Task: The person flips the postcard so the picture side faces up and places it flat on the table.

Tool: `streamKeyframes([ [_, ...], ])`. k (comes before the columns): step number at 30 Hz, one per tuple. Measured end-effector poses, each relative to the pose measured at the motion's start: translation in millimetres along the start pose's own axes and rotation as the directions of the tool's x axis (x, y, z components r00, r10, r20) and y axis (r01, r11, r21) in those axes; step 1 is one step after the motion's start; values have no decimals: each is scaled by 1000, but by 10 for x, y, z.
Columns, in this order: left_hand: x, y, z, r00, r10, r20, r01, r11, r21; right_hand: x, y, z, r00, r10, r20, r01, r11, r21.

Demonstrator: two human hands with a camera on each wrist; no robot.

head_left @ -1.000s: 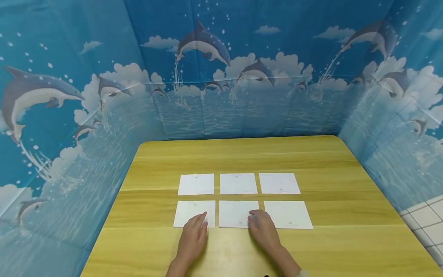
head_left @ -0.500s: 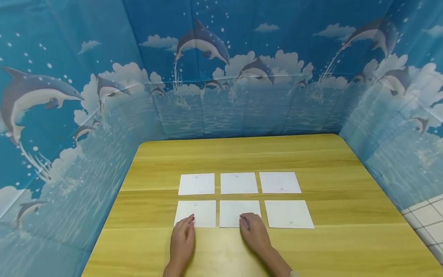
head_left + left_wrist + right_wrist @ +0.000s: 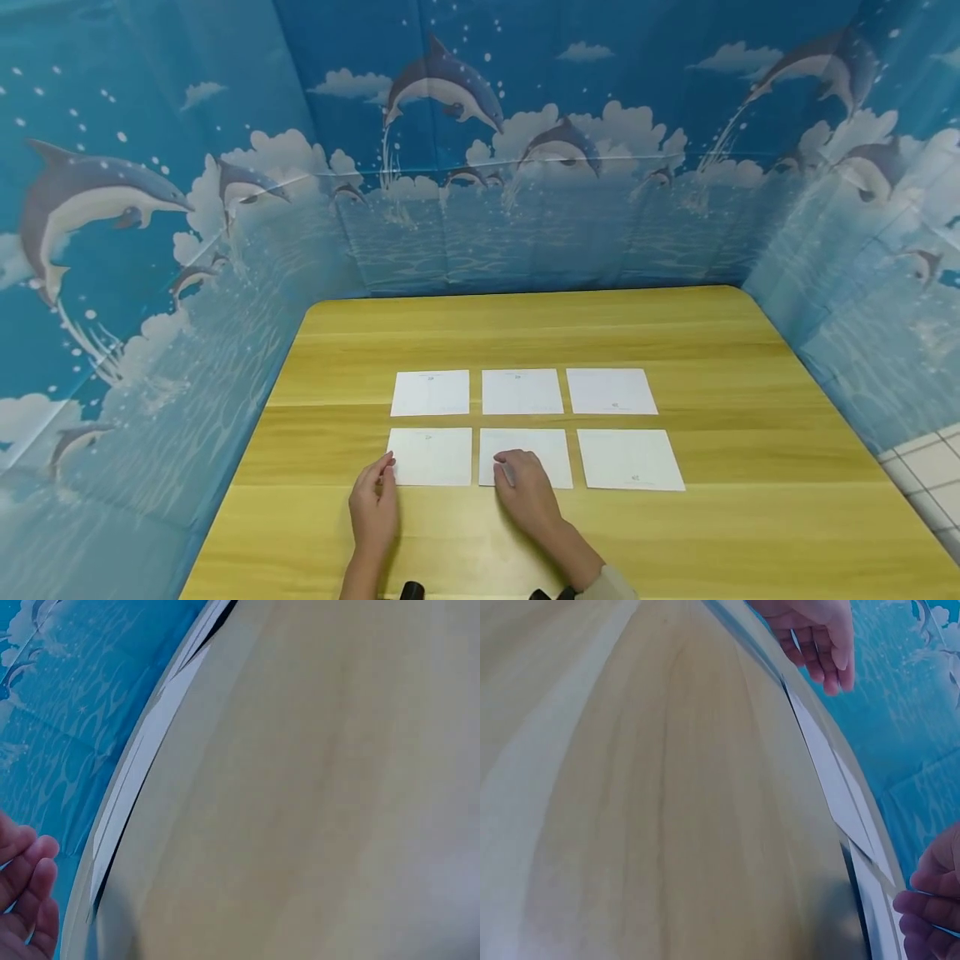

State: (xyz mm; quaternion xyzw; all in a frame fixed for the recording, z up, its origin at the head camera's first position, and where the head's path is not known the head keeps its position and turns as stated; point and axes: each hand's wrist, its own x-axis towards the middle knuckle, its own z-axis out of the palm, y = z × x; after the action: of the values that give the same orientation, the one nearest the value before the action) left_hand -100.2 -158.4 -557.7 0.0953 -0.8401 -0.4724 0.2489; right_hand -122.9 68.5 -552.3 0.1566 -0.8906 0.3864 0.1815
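Six white paper cards lie flat in two rows of three. My left hand (image 3: pixel 372 507) is at the left edge of the front-left card (image 3: pixel 435 458). Its fingers are loosely bent and grip nothing; whether they touch the card I cannot tell. Over the left part of the front-middle card (image 3: pixel 551 457) is my right hand (image 3: pixel 527 493), fingers bent and nothing seen in them. The front-right card (image 3: pixel 630 460) lies beside it. In the left wrist view, the left hand (image 3: pixel 28 892) shows at the lower left. The right hand (image 3: pixel 936 900) appears at the lower right in the right wrist view.
Behind are the back-left card (image 3: pixel 431 394), back-middle card (image 3: pixel 522 393) and back-right card (image 3: pixel 611 392). All rest on a yellow wood-grain table (image 3: pixel 510 325). A blue dolphin-print curtain (image 3: pixel 480 225) surrounds it. Dark objects (image 3: pixel 412 591) show at the bottom edge.
Both hands have moved left: the left hand from over the front-left card to its left edge, the right hand from the front-middle card's right side to its left. The cards look unmoved.
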Motion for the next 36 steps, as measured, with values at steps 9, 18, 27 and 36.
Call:
streamKeyframes([
  [9,131,-46,-89,989,-146,-18,145,988,-49,141,-103,130,997,-32,63,32,999,5],
  [18,179,-135,-122,971,-237,39,239,970,-51,213,-166,221,989,-33,146,39,999,-34],
  [27,229,-130,-140,964,-228,135,230,973,4,278,-197,263,975,-5,222,23,996,-81],
  [36,230,-138,-125,960,-248,126,251,968,-10,300,-191,324,982,-31,184,59,988,-146],
])
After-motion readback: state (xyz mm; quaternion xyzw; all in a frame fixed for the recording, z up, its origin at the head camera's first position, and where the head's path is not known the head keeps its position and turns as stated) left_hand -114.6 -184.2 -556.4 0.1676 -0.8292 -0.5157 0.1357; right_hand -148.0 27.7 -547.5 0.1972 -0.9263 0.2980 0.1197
